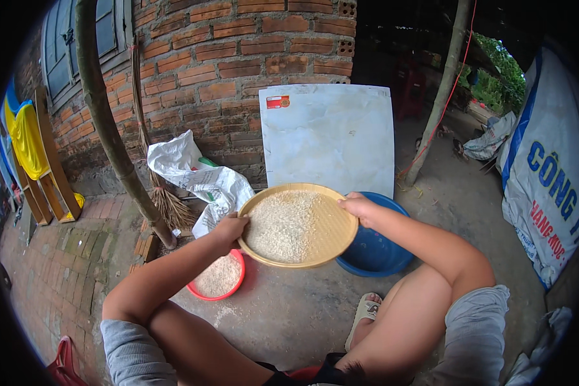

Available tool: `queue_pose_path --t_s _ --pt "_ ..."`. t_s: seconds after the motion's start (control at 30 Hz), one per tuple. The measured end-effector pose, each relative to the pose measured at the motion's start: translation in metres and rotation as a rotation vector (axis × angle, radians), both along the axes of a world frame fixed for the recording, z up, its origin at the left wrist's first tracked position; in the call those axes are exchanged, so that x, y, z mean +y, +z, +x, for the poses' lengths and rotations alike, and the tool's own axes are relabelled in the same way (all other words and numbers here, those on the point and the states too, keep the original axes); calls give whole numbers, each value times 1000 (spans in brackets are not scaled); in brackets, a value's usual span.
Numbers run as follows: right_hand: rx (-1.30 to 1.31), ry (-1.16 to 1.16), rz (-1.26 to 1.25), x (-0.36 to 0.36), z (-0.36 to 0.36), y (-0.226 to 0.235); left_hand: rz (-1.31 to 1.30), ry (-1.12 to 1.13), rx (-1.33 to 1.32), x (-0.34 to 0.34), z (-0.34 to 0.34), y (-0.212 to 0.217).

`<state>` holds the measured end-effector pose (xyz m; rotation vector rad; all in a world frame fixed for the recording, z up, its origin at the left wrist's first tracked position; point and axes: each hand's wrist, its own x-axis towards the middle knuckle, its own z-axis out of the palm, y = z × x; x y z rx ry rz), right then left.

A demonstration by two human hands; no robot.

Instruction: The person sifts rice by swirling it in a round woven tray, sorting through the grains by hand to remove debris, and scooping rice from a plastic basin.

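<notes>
Between my hands hangs a round woven bamboo winnowing tray (338,233), raised above the floor. Pale rice grains (283,225) are heaped over its left and middle part, while the weave shows bare on the right. My left hand (230,233) grips the left rim, and my right hand (357,207) grips the upper right rim. Below my left forearm stands a red basin (242,278) with more pale grain (217,278) in it. A large blue basin (379,252) sits under the tray's right side, partly hidden by the tray and my right arm.
A white panel (328,138) leans upright behind the tray. White sacks (215,183) and a straw broom (170,206) lie by the brick wall (238,51). Wooden poles (109,122) stand left and right. A big printed sack (540,167) is at far right. Some grain is spilled on the floor.
</notes>
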<state>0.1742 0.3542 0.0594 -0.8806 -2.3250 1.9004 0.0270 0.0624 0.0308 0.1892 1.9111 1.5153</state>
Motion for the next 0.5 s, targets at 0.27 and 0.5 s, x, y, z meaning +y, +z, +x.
queue_pose_path --t_s 0.27,0.5 --pt "-61 47 -1 -34 -1 9 -82 99 -13 -19 -21 -22" --pt "-19 -86 77 20 15 -13 -91 -40 235 28 8 21"
